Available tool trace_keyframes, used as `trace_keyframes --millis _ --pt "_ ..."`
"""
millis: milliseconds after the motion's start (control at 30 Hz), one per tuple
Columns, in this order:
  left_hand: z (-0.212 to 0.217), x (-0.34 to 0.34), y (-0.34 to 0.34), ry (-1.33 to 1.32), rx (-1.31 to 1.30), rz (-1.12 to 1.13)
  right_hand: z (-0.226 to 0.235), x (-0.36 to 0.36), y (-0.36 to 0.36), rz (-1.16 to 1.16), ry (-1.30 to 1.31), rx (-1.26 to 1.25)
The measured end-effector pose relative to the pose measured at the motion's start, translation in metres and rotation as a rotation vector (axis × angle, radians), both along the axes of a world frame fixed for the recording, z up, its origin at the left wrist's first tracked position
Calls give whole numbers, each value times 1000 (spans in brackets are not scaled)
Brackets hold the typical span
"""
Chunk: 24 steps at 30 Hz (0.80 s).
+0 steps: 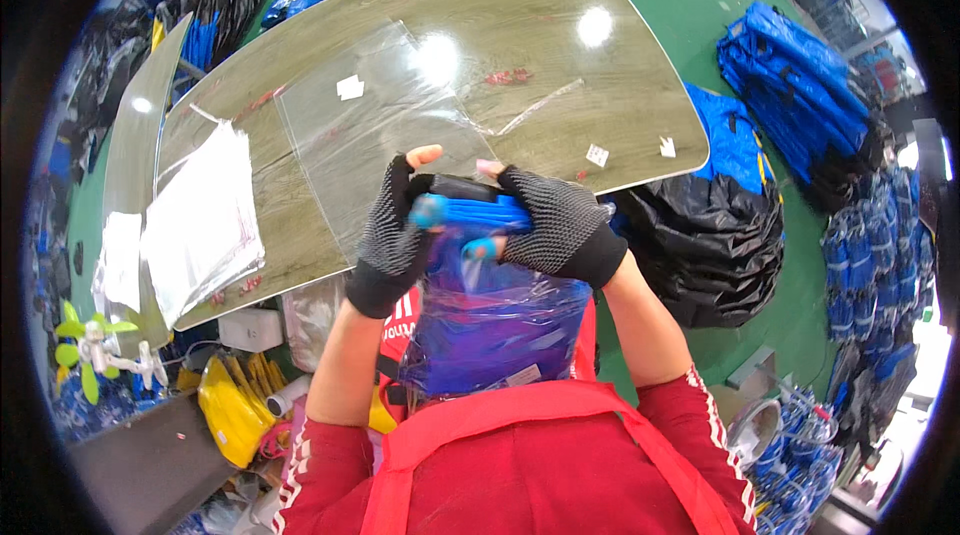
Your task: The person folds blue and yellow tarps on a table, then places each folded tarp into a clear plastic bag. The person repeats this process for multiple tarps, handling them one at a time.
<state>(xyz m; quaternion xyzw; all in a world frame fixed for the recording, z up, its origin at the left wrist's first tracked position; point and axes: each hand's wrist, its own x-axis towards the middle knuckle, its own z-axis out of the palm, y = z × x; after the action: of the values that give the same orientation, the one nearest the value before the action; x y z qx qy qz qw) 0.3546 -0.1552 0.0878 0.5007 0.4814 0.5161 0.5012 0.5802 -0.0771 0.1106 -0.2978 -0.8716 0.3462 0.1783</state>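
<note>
One folded blue bundle in clear plastic wrap is in front of the person's red clothing. Its upper end is grasped by the left hand and the right hand, both in grey-black fingerless gloves. Beyond, one brown wood-patterned table carries a transparent plastic sheet and white papers

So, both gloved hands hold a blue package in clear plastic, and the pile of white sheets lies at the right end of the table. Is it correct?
Not quite: the pile of white sheets lies at the left end of the table, as the head view shows. The left hand and right hand hold the blue package, as you say.
</note>
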Motion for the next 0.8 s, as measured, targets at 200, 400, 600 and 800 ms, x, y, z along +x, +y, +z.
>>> trace_keyframes --millis 200,400,600,800 --pt "-16 -16 -20 -85 -177 -241 -13 3 10 -75 153 -498" --pt "-27 -27 -9 44 214 -297 -29 5 15 -25 134 -453" --pt "-24 -36 -6 -86 87 -391 -24 2 13 -3 76 -440" --pt "-43 -20 -18 -256 -16 -366 -20 4 11 -2 184 -493"
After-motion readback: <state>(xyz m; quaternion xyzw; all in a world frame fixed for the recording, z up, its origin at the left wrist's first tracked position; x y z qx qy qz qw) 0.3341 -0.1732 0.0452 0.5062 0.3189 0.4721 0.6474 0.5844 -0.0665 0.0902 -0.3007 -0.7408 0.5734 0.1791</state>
